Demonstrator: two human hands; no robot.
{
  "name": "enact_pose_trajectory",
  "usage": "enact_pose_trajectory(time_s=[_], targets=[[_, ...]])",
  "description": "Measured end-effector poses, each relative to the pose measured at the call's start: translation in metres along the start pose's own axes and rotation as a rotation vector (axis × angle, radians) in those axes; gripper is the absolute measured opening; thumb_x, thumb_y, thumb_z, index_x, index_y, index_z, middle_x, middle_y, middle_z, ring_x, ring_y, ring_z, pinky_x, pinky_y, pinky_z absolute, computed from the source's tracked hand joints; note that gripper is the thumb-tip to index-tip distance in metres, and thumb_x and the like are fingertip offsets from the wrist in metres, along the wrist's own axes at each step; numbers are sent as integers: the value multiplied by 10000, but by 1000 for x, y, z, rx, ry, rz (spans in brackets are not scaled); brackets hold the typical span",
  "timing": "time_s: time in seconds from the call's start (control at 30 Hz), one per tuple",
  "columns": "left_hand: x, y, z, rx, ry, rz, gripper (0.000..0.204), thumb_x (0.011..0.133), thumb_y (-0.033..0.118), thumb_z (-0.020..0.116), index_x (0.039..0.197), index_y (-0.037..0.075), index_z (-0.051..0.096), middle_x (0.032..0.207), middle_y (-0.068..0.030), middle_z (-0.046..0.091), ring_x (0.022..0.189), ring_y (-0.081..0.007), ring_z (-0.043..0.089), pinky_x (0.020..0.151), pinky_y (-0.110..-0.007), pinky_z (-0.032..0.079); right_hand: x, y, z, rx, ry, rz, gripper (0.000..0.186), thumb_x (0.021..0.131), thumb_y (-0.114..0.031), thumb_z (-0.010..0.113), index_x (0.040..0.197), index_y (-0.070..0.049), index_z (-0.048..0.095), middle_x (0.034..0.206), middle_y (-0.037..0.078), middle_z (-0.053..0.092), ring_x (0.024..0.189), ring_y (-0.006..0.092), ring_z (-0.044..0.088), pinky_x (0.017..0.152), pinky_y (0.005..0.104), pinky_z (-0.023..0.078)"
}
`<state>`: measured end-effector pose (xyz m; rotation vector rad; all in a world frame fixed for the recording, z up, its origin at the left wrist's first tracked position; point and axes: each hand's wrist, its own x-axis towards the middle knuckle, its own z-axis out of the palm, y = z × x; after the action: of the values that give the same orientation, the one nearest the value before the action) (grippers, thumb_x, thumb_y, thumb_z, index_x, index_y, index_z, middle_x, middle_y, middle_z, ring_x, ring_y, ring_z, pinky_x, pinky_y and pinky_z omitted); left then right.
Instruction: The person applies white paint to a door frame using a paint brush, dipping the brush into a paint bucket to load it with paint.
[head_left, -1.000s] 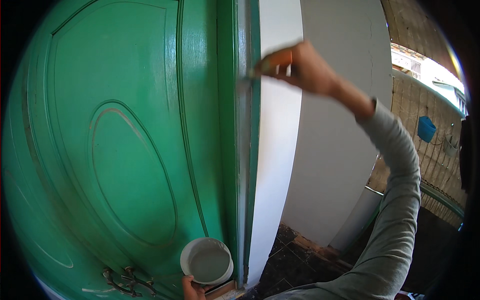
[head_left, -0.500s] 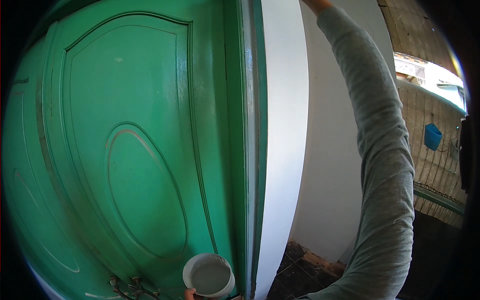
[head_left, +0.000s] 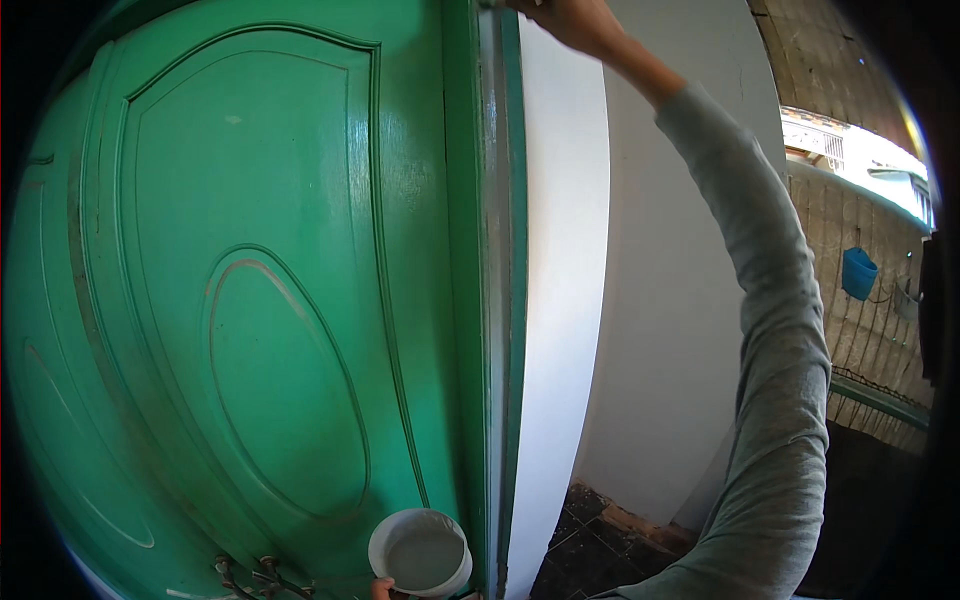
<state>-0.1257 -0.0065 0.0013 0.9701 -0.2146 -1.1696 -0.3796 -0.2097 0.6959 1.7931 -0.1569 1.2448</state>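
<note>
My left hand (head_left: 384,589) shows only at the lower edge, its fingers closed on the rim of a round white tub (head_left: 377,548). Greyish liquid (head_left: 425,557) lies inside the tub, which is held in front of the lower part of a green panelled door (head_left: 290,180). High up, my right hand (head_left: 565,22) reaches across to the door frame (head_left: 493,180), which has a pale grey strip running down it. Its fingers are pinched together near that strip. The picture's top edge cuts off whatever they hold.
A white wall (head_left: 570,240) stands right of the frame, with dark floor tiles (head_left: 590,545) at its foot. Dark door handles (head_left: 265,572) stick out at the lower left. A blue container (head_left: 859,273) hangs on the far right wall.
My right hand has come down and left from beyond the top edge to the upper door frame. The left hand and tub stay nearly in place.
</note>
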Motion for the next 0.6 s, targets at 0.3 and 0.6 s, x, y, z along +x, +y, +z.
enact_pose_trajectory(time_s=[0.3, 0.6], targets=[[6, 5, 0, -31, -32, 14, 345, 870, 392, 532, 1045, 97, 573, 919, -36, 602, 770, -189, 551, 647, -386, 489, -133, -96, -31, 230, -456, 1, 134, 818, -63, 684, 947, -37, 708, 888, 118, 707, 704, 239, 685, 686, 300, 570], [-2, 5, 15, -54, 28, 50, 459, 873, 435, 526, 1181, 94, 530, 1056, -41, 597, 836, -205, 581, 657, -393, 515, -23, 4, -12, 260, -166, 144, 134, 844, -97, 663, 951, -21, 693, 888, 74, 700, 712, 153, 664, 640, 283, 566]])
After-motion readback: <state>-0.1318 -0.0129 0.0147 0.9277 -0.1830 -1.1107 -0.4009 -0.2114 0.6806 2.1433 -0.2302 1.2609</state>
